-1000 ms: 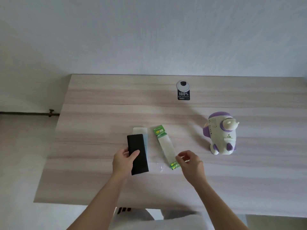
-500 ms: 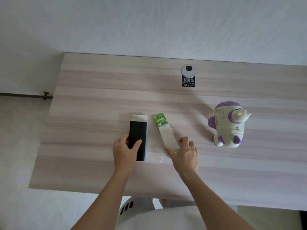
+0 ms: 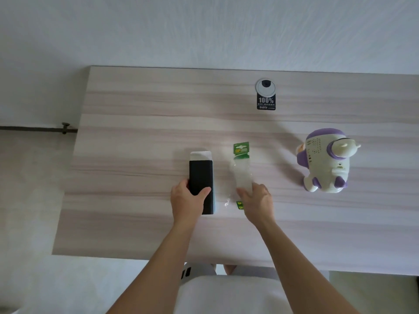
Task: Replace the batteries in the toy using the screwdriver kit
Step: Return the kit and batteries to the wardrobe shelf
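A black screwdriver kit case (image 3: 201, 177) lies on the wooden table (image 3: 136, 143), partly slid out of a pale sleeve (image 3: 200, 155). My left hand (image 3: 187, 201) grips the case's near end, thumb on top. A clear battery pack with a green header card (image 3: 242, 164) lies to its right. My right hand (image 3: 257, 203) rests on the pack's near end, fingers pressing down on it. Green batteries (image 3: 239, 205) peek out beside that hand. The white and purple toy (image 3: 325, 160) stands upright at the right, apart from both hands.
A round cable grommet (image 3: 265, 87) with a black sticker (image 3: 266, 103) sits near the table's far edge. A white wall runs behind. The table's left edge drops off to a pale floor with a dark pipe (image 3: 36, 128). My lap shows below the near edge.
The black case has been turned straight and lined up over its sleeve. My right hand has come down flat onto the battery pack's near end. The camera has tilted further down.
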Motion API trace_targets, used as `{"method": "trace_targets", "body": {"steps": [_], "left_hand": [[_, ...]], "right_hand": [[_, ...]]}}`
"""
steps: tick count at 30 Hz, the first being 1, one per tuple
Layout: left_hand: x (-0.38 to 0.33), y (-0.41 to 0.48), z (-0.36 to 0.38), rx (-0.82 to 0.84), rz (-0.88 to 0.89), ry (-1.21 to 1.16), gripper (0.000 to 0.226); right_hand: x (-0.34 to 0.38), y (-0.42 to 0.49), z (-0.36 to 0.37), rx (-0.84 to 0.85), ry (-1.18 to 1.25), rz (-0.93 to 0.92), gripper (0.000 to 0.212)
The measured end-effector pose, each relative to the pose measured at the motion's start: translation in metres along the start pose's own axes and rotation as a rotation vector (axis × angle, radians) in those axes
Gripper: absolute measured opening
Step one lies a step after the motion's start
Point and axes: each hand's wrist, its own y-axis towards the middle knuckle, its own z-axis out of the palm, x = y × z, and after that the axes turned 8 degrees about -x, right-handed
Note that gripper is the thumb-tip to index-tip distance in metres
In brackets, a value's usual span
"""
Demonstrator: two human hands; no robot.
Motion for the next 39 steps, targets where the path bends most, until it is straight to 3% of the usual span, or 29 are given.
{"method": "trace_targets", "body": {"steps": [4, 9, 20, 28, 34, 39], "left_hand": [[0.001, -0.001, -0.001, -0.027, 0.006, -0.001, 0.036], [0.0, -0.007, 0.006, -0.056, -0.004, 0.011, 0.028], [0.006, -0.008, 0.004, 0.007, -0.119, -0.215, 0.031], [0.007, -0.002, -0.001, 0.213, -0.254, -0.479, 0.021], [0.003, -0.008, -0.019, 0.317, -0.357, -0.721, 0.027], [-0.019, -0.012, -0.043, 0.372, -0.316, -0.788, 0.028]], "right_hand": [[0.016, -0.007, 0.003, 0.126, 0.466, 0.152, 0.015], [0.031, -0.013, 0.019, 0.248, 0.616, 0.207, 0.015], [0.028, -0.011, 0.015, 0.247, 0.722, 0.257, 0.007], [0.031, -0.005, 0.011, 0.233, 0.727, 0.249, 0.015], [0.04, -0.018, 0.0, 0.311, 0.714, 0.22, 0.02], [0.061, -0.037, -0.033, 0.283, 0.705, 0.169, 0.017]]}}
